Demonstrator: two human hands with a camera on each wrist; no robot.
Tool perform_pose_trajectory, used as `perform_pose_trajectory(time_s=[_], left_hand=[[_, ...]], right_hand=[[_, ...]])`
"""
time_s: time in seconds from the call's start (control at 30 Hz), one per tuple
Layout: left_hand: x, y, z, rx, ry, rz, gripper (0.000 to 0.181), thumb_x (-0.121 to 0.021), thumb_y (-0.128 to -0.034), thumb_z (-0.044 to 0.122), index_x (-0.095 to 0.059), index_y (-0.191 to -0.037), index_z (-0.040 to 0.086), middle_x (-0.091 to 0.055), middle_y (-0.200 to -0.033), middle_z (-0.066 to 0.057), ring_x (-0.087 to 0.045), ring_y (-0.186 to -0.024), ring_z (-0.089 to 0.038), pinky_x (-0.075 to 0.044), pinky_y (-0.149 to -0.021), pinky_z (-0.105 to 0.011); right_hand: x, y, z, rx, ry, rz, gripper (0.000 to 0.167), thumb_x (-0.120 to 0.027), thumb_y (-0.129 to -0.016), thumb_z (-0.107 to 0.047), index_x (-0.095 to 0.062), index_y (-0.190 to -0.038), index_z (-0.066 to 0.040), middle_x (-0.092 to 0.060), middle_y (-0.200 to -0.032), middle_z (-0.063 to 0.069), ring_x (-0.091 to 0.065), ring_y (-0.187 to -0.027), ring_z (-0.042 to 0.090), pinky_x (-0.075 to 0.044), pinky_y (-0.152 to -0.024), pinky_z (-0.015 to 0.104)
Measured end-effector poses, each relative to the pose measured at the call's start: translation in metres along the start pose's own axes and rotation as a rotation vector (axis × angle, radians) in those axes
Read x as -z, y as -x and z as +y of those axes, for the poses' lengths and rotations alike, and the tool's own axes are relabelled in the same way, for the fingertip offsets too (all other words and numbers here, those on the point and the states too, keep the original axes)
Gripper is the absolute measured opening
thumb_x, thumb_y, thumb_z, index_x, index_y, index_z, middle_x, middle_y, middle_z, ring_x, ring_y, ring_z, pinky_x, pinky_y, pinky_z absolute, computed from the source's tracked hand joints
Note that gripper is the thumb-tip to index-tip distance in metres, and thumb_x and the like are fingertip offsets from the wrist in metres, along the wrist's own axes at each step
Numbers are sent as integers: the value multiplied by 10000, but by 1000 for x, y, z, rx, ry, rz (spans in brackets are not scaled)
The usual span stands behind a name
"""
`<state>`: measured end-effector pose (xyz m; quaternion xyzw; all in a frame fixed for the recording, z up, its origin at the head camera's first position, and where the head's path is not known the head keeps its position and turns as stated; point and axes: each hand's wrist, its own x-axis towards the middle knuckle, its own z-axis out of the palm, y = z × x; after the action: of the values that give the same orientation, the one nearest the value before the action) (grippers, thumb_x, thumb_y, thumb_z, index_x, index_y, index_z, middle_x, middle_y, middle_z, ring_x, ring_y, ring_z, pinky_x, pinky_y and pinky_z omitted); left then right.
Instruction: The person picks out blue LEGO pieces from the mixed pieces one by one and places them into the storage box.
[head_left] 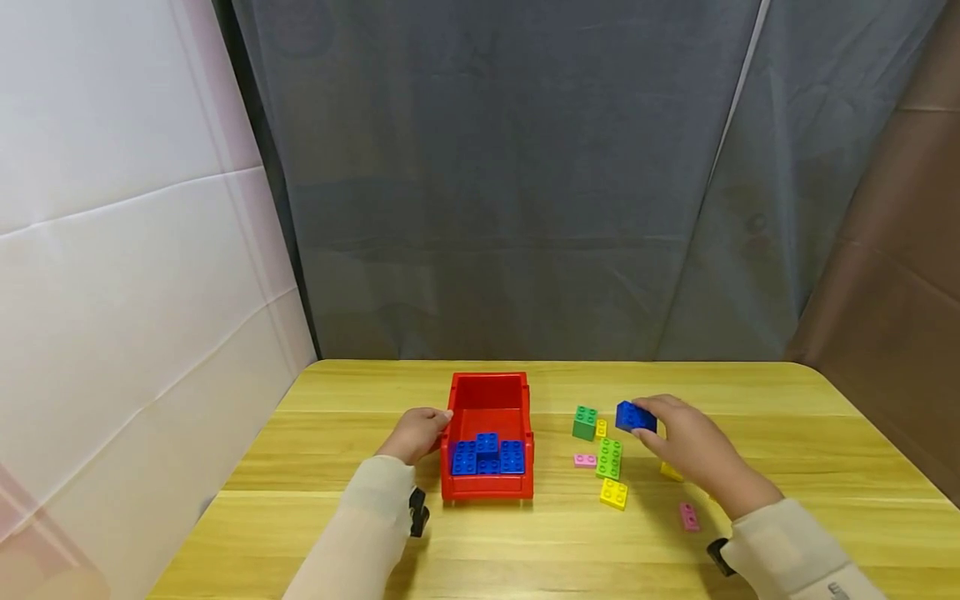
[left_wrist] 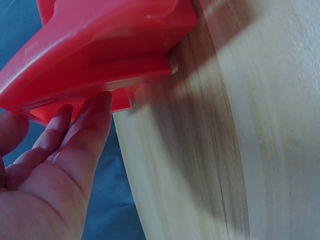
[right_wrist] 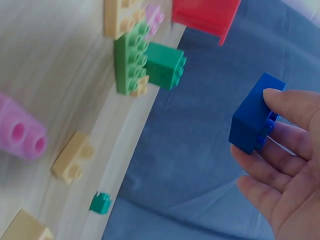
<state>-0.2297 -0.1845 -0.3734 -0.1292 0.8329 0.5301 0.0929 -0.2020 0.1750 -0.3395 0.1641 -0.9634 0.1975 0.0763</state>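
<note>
A red plastic bin (head_left: 488,490) stands on the table, with several blue studded bricks (head_left: 487,454) gathered at its near end. My left hand (head_left: 417,435) grips the bin's left rim. In the left wrist view, its fingers (left_wrist: 82,127) reach under the red lip while the thumb lies near the edge. Above the table to the right, my right hand (head_left: 686,442) pinches a blue building brick (head_left: 634,416) between thumb and fingers. The right wrist view shows that blue brick (right_wrist: 256,114) tilted, its studs towards the palm.
Between bin and right hand lie a dark green brick (head_left: 584,422), a lime brick (head_left: 609,458), a pink brick (head_left: 585,460) and yellow bricks (head_left: 613,493). Another pink brick (head_left: 689,517) lies nearer me. A small green brick (right_wrist: 100,203) appears near the table edge. Grey cloth (head_left: 480,183) hangs behind.
</note>
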Motion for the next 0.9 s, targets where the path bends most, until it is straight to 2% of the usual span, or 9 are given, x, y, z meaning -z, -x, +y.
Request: perform_pose_trajectory(time_s=[0.33, 0.9], left_hand=[[1, 0, 0, 16, -18, 5, 400, -475, -1019, 221, -549, -1260, -89, -618, -1124, -189, -572, -1022, -315, -500, -936, -428], [2, -2, -1, 38, -22, 14, 414, -468, -1022, 237, -536, -1292, -70, -613, -1159, -188, -563, -1049, -323, -488, -947, -439]], right_hand=[[-4, -3, -21, 78, -10, 27, 439, -706, -881, -195, -603, -1266, -10, -606, -1239, 180, -588, -1122, 374, -482, -929, 532], [-16, -17, -59, 152, -61, -10, 447, -710, -882, -206, -597, -1294, -74, -616, -1242, 76, -597, -1128, 272, -513, -925, 441]])
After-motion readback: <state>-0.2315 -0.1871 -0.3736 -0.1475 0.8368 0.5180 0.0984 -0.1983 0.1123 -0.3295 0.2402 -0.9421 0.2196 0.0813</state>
